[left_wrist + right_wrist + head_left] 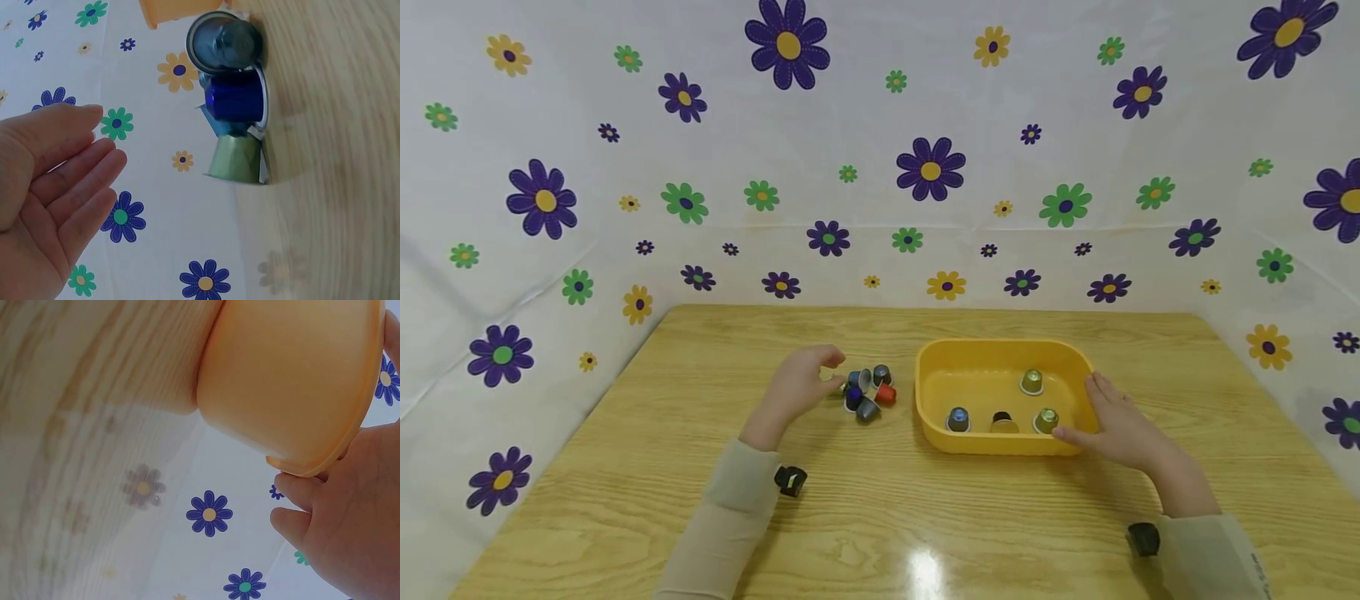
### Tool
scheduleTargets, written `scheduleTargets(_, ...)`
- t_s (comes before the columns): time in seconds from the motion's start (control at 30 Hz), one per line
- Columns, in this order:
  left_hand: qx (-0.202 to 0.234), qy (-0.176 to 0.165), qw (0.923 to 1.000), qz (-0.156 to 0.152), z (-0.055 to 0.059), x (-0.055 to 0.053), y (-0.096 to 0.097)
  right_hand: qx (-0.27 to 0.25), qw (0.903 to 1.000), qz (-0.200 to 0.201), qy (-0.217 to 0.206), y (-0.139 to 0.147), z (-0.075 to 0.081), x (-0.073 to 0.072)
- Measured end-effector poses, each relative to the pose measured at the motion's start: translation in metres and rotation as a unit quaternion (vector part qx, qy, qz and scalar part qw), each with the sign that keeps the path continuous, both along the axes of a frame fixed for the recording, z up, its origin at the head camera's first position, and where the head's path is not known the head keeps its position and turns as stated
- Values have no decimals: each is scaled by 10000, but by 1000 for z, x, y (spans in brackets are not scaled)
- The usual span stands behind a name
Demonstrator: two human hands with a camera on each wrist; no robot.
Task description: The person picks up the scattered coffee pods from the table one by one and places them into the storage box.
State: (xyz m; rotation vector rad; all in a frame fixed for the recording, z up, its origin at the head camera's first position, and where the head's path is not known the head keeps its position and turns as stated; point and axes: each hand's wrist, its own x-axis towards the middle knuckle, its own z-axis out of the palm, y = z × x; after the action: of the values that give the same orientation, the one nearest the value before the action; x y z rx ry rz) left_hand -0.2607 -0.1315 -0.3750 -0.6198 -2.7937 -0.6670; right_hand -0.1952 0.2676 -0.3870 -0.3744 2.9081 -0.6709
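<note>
My left hand (796, 385) hovers just left of a small pile of coffee capsules, thumb and fingers apart and holding nothing. The pile has a red capsule (886, 395), a dark blue capsule (853, 398), grey ones such as the grey capsule (868, 409), and a green capsule (236, 157) closest to this hand. With my right hand (1123, 429) I grip the right front corner of a yellow tub (992, 444), thumb on the front rim and fingers along the right side. Inside the tub are several capsules, among them a green-gold capsule (1032, 382) and a blue-topped capsule (958, 418).
Both stand on a wooden table (880, 492). A flowered white cloth (865, 125) hangs behind the table and along its sides. Black wrist-camera parts (791, 481) show at both cuffs.
</note>
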Motion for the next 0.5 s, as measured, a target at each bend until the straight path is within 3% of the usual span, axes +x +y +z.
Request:
scheduleTargets(0.3,-191,-293,9994,-34,-1,-4,-5,9,10000,-38,3,3,-3,-1)
scheduleTargets(0.5,-358,-415,9985,-28,-6,-13,-8,68,10000,2,35,2,-3,-2)
